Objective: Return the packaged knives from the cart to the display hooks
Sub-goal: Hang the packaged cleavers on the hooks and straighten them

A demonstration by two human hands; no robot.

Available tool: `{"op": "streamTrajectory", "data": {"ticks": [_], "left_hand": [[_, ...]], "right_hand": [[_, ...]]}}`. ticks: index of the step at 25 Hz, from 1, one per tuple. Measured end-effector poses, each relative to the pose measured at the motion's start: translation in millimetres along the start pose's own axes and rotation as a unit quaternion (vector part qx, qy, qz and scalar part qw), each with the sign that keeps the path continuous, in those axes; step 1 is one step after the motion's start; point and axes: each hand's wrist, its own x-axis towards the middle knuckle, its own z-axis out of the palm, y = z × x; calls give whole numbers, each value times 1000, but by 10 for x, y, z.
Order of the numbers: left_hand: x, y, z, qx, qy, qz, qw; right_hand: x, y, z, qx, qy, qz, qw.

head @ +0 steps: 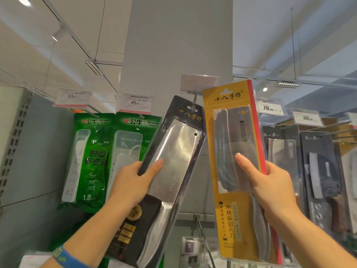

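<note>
RISK: the black knife pack [173, 171] is tilted, its slot only at the hook [194, 102] tip; release early and it drops | RISK: the yellow knife pack [229, 215] crowds that hook and may snag | POSE: both arms raised; your left hand [133, 182] clasps the black pack's edge, your right hand [270, 182] clasps the yellow pack upright, just beside.

Narrow gap at the hook [194, 99] between green packs [96, 161] and hung knife packs [316, 171]

Black knife pack [179, 151]: bottom is running off the frame.
Left hand [131, 184]: fingers are hiding behind it.
Right hand [274, 188]: fingers are hiding behind yellow knife pack [229, 215].
</note>
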Motion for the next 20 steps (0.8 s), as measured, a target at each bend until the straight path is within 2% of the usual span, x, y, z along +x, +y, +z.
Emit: {"op": "streamTrajectory", "data": {"ticks": [7,16,20], "left_hand": [[-12,-14,12,-30,-11,-17,999],[18,106,1,49,-15,17,999],[68,42,-96,-24,3,-29,999]], "right_hand": [[-43,-48,35,4,-3,8,1000],[-86,-134,81,-3,8,8,1000],[-97,-141,48,4,12,1,1000]]}}
